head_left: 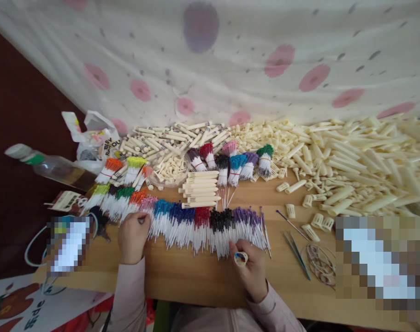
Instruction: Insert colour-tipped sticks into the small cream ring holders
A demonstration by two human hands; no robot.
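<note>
My right hand [250,267] is wrapped round a cream multicolour pen barrel [241,259], its end towards me with several coloured tips showing inside. In front of it stretches a row of pen refills, white below and coloured above, with black refills [222,223] and purple refills [248,220] nearest. My left hand [133,235] is closed, its fingers curled at the pink refills [148,204]; what they hold, if anything, is hidden. Blue refills [163,210] lie just right of that hand. Behind the row, finished-looking cream pens [201,186] lie stacked.
Banded refill bundles [236,169] stand behind the row. Cream pen parts [362,161] are heaped at the right and back. Tweezers [297,256] and rubber bands [319,263] lie right of my right hand. A bottle [54,168] leans at the left beside a plastic bag [95,143].
</note>
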